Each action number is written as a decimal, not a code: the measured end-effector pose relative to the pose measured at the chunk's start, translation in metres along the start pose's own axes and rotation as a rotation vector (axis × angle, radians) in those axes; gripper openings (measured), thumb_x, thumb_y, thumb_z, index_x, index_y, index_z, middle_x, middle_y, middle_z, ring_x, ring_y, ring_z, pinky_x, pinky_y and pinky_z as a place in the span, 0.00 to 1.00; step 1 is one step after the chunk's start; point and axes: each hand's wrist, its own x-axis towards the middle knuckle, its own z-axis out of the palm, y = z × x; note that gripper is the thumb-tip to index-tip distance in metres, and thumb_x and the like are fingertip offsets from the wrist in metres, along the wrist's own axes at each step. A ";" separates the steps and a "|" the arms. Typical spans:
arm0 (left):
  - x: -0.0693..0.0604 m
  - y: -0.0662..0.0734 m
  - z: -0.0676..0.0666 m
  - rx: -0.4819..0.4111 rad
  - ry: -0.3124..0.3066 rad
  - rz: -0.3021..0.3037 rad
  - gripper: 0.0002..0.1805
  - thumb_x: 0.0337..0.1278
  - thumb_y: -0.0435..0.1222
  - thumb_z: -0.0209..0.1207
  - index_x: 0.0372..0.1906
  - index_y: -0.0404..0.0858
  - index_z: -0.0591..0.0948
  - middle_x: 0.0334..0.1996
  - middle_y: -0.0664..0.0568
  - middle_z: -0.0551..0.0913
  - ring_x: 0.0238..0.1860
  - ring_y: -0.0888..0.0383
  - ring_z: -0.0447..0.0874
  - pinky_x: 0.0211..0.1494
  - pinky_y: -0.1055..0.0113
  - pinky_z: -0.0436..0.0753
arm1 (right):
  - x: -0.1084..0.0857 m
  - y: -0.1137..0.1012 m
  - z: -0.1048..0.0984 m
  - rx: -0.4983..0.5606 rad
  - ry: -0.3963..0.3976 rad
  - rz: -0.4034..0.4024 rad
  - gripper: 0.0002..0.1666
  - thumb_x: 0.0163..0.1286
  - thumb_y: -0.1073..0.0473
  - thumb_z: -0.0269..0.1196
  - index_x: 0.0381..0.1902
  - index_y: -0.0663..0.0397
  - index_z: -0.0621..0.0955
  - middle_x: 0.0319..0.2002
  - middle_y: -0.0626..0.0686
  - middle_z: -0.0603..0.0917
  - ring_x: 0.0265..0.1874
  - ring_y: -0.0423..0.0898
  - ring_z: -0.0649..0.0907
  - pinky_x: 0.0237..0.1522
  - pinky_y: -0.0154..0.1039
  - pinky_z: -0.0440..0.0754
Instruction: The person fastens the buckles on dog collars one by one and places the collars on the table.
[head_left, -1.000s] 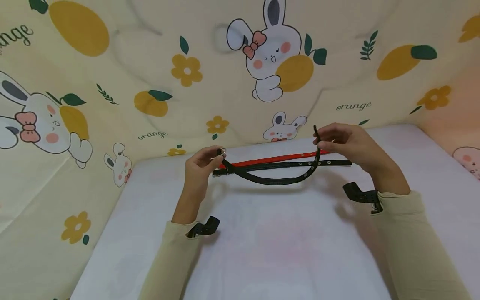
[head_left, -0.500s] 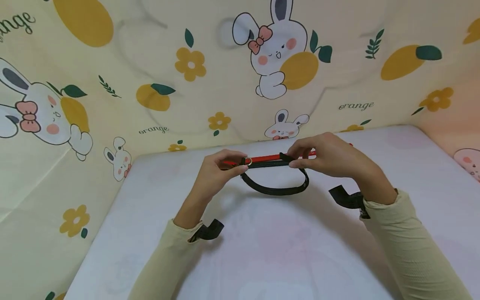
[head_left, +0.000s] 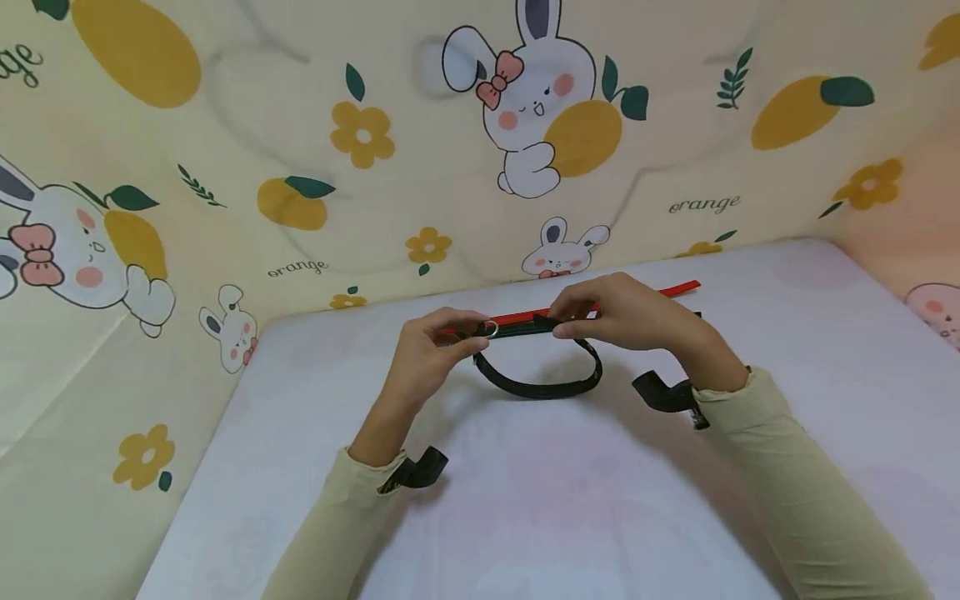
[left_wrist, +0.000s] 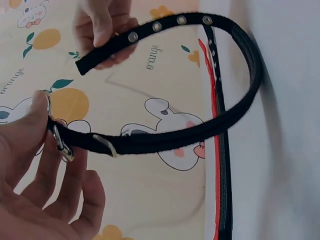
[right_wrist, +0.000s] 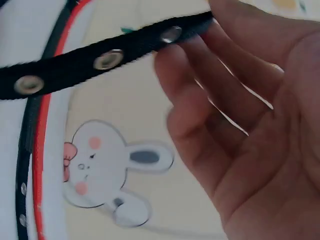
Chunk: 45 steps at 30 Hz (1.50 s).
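Note:
A black collar (head_left: 536, 390) with eyelets hangs in a U between both hands, above the table. My left hand (head_left: 431, 350) pinches its buckle end. In the left wrist view the metal buckle (left_wrist: 62, 144) and a D-ring (left_wrist: 111, 145) show beside the fingers. My right hand (head_left: 618, 312) holds the free, punched end between thumb and fingers, as the right wrist view also shows on the collar's strap (right_wrist: 65, 67). The two ends are a short gap apart and not joined. Behind lie a red collar (head_left: 678, 288) and a second black collar (left_wrist: 225, 185), partly hidden by the hands.
The collars lie side by side near the back of the white-covered table (head_left: 525, 500). Just behind it rises a cream cloth backdrop (head_left: 450, 192) printed with rabbits and oranges. A black wrist mount (head_left: 423, 469) sits at each cuff.
Both hands have come closer together, the right one moving left and lower. The collar has bent from a wide sag into a rounder loop. Over the last half second little else has changed.

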 end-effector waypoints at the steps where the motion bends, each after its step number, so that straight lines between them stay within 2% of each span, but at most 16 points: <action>1: 0.000 0.000 0.000 -0.018 0.008 -0.021 0.14 0.52 0.31 0.71 0.47 0.39 0.87 0.40 0.46 0.86 0.39 0.55 0.83 0.45 0.68 0.81 | 0.002 0.003 -0.001 0.031 -0.001 0.012 0.14 0.67 0.49 0.68 0.47 0.46 0.86 0.41 0.45 0.88 0.40 0.43 0.83 0.44 0.40 0.81; 4: 0.000 -0.001 -0.001 -0.063 0.010 -0.061 0.15 0.53 0.31 0.71 0.48 0.38 0.87 0.41 0.47 0.86 0.39 0.54 0.84 0.45 0.68 0.80 | 0.006 0.013 0.000 0.154 -0.002 0.058 0.15 0.67 0.50 0.68 0.49 0.47 0.85 0.45 0.49 0.87 0.43 0.47 0.83 0.44 0.41 0.81; 8: 0.002 -0.003 0.000 -0.112 0.000 -0.098 0.15 0.54 0.30 0.70 0.49 0.36 0.86 0.40 0.51 0.85 0.40 0.56 0.83 0.45 0.70 0.81 | 0.005 0.025 0.008 0.282 -0.046 0.095 0.18 0.66 0.50 0.69 0.51 0.49 0.85 0.46 0.50 0.86 0.42 0.51 0.82 0.40 0.42 0.83; 13: 0.006 -0.001 0.006 -0.158 0.021 -0.088 0.15 0.55 0.29 0.69 0.49 0.35 0.86 0.41 0.51 0.87 0.43 0.58 0.82 0.46 0.70 0.82 | 0.003 0.032 0.016 0.312 -0.042 0.093 0.18 0.65 0.49 0.69 0.51 0.48 0.86 0.45 0.48 0.87 0.40 0.49 0.82 0.38 0.40 0.82; 17: 0.005 0.002 0.011 -0.167 -0.004 -0.086 0.16 0.53 0.28 0.70 0.49 0.34 0.86 0.38 0.53 0.85 0.41 0.57 0.80 0.43 0.70 0.79 | 0.001 0.031 0.018 0.332 -0.054 0.097 0.17 0.65 0.48 0.70 0.50 0.45 0.85 0.46 0.49 0.87 0.41 0.49 0.82 0.38 0.40 0.82; 21: 0.005 0.004 0.013 -0.179 -0.021 -0.084 0.16 0.52 0.28 0.70 0.49 0.34 0.86 0.36 0.56 0.84 0.40 0.57 0.79 0.42 0.70 0.78 | -0.001 0.025 0.018 0.325 -0.062 0.095 0.15 0.65 0.50 0.70 0.49 0.43 0.85 0.44 0.49 0.86 0.42 0.50 0.81 0.41 0.41 0.81; 24: 0.006 0.005 0.013 -0.178 -0.025 -0.069 0.16 0.53 0.28 0.70 0.49 0.34 0.86 0.35 0.57 0.84 0.39 0.57 0.79 0.41 0.70 0.77 | 0.000 0.019 0.016 0.295 -0.045 0.062 0.14 0.64 0.50 0.70 0.47 0.42 0.86 0.42 0.48 0.86 0.42 0.50 0.81 0.42 0.41 0.80; 30: 0.006 0.003 0.016 -0.250 -0.043 -0.063 0.15 0.54 0.27 0.68 0.49 0.30 0.85 0.36 0.59 0.86 0.40 0.60 0.81 0.43 0.72 0.80 | 0.007 0.000 0.019 0.242 -0.001 -0.012 0.12 0.63 0.48 0.71 0.44 0.39 0.87 0.37 0.45 0.86 0.37 0.47 0.81 0.38 0.40 0.80; 35: 0.007 0.002 0.018 -0.305 -0.047 -0.009 0.15 0.54 0.25 0.67 0.48 0.26 0.85 0.37 0.60 0.88 0.41 0.61 0.85 0.46 0.72 0.83 | 0.012 -0.012 0.020 0.175 0.060 -0.055 0.11 0.61 0.48 0.72 0.43 0.36 0.87 0.37 0.41 0.86 0.34 0.45 0.80 0.34 0.38 0.80; 40: 0.008 0.002 0.018 -0.274 -0.047 0.004 0.15 0.52 0.24 0.68 0.47 0.26 0.85 0.37 0.58 0.88 0.41 0.61 0.86 0.45 0.71 0.83 | 0.017 -0.022 0.025 0.125 0.129 -0.128 0.11 0.60 0.49 0.73 0.42 0.37 0.87 0.36 0.38 0.86 0.31 0.42 0.80 0.32 0.35 0.79; 45: 0.009 0.004 0.018 -0.229 -0.020 0.000 0.14 0.51 0.25 0.70 0.45 0.27 0.86 0.37 0.57 0.88 0.42 0.61 0.85 0.46 0.71 0.82 | 0.017 -0.026 0.032 0.131 0.181 -0.133 0.13 0.60 0.50 0.73 0.43 0.41 0.87 0.33 0.40 0.85 0.32 0.40 0.80 0.32 0.35 0.77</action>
